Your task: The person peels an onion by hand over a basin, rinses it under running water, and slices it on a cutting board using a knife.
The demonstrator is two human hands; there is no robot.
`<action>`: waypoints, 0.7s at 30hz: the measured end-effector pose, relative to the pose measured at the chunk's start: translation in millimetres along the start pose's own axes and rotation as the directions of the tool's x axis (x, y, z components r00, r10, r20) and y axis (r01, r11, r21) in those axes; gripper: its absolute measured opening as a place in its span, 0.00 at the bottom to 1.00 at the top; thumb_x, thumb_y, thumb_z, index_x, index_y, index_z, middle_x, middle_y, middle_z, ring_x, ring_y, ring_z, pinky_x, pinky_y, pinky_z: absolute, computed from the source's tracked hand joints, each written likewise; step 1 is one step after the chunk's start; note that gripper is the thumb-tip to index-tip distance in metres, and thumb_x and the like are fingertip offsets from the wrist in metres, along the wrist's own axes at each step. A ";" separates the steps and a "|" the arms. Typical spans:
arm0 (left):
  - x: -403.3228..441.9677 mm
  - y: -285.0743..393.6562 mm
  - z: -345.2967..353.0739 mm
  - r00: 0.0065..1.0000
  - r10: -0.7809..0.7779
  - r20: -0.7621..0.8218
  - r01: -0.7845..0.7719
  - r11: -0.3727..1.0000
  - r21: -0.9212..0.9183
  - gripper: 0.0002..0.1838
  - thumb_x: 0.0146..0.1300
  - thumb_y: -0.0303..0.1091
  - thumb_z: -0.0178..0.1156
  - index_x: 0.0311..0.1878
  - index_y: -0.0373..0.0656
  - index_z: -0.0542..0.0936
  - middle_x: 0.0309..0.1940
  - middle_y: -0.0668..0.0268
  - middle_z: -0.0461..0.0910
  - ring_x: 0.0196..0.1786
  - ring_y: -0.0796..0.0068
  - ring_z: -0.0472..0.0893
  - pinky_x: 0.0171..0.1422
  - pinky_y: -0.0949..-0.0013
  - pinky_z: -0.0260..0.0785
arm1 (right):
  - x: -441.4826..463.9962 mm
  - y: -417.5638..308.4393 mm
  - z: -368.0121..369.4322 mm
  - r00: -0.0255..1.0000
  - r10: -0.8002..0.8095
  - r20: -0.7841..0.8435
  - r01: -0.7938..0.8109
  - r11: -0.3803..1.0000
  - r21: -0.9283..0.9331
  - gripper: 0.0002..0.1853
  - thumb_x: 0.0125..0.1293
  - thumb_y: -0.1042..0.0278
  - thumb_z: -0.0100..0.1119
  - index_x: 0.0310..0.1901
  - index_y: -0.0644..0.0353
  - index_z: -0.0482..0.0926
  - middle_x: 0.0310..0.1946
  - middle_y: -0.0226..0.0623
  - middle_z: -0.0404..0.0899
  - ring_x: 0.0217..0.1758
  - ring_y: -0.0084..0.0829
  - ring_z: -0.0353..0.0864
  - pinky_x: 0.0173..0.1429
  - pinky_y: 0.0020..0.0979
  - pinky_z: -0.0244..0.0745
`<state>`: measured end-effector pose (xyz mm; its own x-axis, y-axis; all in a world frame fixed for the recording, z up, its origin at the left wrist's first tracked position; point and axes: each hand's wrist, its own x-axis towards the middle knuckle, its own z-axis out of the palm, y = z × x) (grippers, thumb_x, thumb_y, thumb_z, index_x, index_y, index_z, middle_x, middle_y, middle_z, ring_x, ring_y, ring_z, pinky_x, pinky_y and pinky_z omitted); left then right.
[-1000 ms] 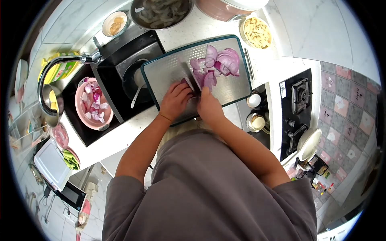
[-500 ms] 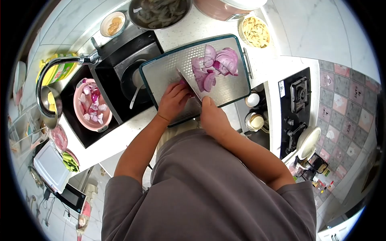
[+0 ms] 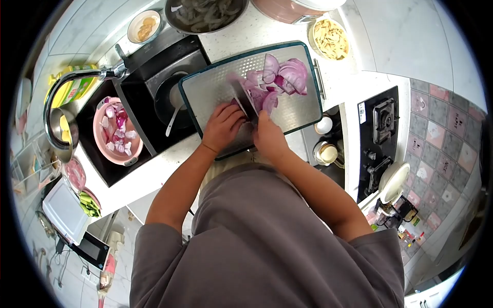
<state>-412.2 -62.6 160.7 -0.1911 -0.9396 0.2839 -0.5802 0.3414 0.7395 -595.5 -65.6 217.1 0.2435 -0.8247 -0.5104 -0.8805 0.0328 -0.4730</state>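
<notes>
My right hand [image 3: 269, 136] is closed around the handle of a kitchen knife [image 3: 246, 101], whose blade is partly smeared by motion. Just left of the blade, my left hand [image 3: 224, 124] presses its curled fingers on a piece of red onion [image 3: 234, 101], mostly hidden beneath them. Both hands are over the near side of a metal cutting board [image 3: 205, 90] with a dark green rim. Cut red onion pieces [image 3: 291, 76] lie to the right of the blade, toward the board's far right corner.
Left of the board is a black double sink [image 3: 146, 128] holding a pink basin [image 3: 97, 134] of onion scraps. A pot of shrimp [image 3: 205, 15] and a bowl of pale yellow slices [image 3: 330, 40] stand behind the board. A gas stove [image 3: 377, 149] is at the right.
The knife blade has shifted slightly left and tilted, and now blurs at its far end. My right hand has moved up a little. My left hand keeps its place on the onion.
</notes>
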 end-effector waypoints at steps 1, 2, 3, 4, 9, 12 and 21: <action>1.4 -0.3 -1.3 1.000 -0.001 0.016 0.001 1.000 0.002 0.16 0.54 0.27 0.74 0.47 0.45 0.85 0.52 0.63 0.82 0.58 0.54 0.79 0.61 0.57 0.75 | 2.4 1.8 -3.9 1.000 0.021 -0.015 -0.021 0.999 0.049 0.14 0.68 0.75 0.53 0.51 0.62 0.62 0.48 0.60 0.77 0.42 0.67 0.82 0.46 0.61 0.78; 1.4 -0.9 -1.7 1.000 0.000 0.016 0.000 1.000 0.004 0.16 0.54 0.27 0.74 0.47 0.45 0.85 0.52 0.63 0.82 0.58 0.54 0.79 0.61 0.57 0.75 | 3.3 2.2 -6.1 0.999 0.043 -0.026 -0.040 0.994 0.099 0.14 0.68 0.74 0.53 0.51 0.62 0.62 0.47 0.61 0.77 0.42 0.67 0.82 0.46 0.61 0.77; 0.8 -1.6 -1.5 1.000 0.005 0.014 -0.005 1.000 0.003 0.15 0.54 0.27 0.74 0.46 0.45 0.85 0.52 0.64 0.82 0.58 0.54 0.79 0.61 0.57 0.75 | 1.1 -2.1 -10.3 0.999 0.042 -0.026 -0.039 0.994 0.100 0.14 0.68 0.74 0.53 0.51 0.62 0.62 0.47 0.61 0.77 0.42 0.67 0.82 0.46 0.61 0.77; 0.6 -1.9 -0.5 1.000 0.009 0.012 -0.009 1.000 0.000 0.15 0.54 0.27 0.74 0.46 0.45 0.85 0.52 0.64 0.82 0.57 0.54 0.79 0.61 0.57 0.75 | -3.8 -6.0 -15.1 0.999 0.003 -0.037 0.000 0.997 0.076 0.13 0.68 0.74 0.52 0.51 0.62 0.62 0.47 0.61 0.77 0.41 0.68 0.81 0.45 0.61 0.77; -3.2 -5.3 3.0 1.000 -0.005 0.005 0.005 1.000 0.012 0.15 0.56 0.29 0.72 0.48 0.46 0.86 0.54 0.65 0.82 0.59 0.55 0.79 0.63 0.58 0.75 | -30.1 -29.0 -35.6 0.999 -0.010 0.031 0.010 1.000 -0.001 0.12 0.68 0.76 0.51 0.49 0.63 0.62 0.47 0.62 0.76 0.40 0.68 0.80 0.44 0.62 0.76; -0.7 -4.3 1.5 1.000 0.003 0.005 -0.003 1.000 0.009 0.14 0.56 0.30 0.72 0.47 0.46 0.86 0.55 0.65 0.83 0.59 0.55 0.79 0.63 0.58 0.75 | -33.9 -29.8 -37.3 0.999 -0.006 0.047 0.004 0.999 0.035 0.12 0.67 0.77 0.50 0.49 0.64 0.62 0.47 0.61 0.76 0.40 0.68 0.80 0.43 0.62 0.77; 0.1 -5.3 1.2 1.000 0.016 -0.008 -0.016 1.000 0.002 0.15 0.55 0.29 0.73 0.47 0.45 0.86 0.54 0.64 0.83 0.58 0.56 0.79 0.62 0.58 0.75 | -32.7 -33.1 -28.0 0.999 -0.004 0.042 0.004 1.000 -0.016 0.12 0.66 0.78 0.50 0.49 0.64 0.62 0.49 0.61 0.75 0.40 0.66 0.83 0.41 0.60 0.79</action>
<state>-410.1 -64.5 156.1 -0.1937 -0.9340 0.3002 -0.5788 0.3559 0.7338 -585.7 -55.5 269.5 0.2636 -0.8003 -0.5385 -0.8858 0.0202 -0.4636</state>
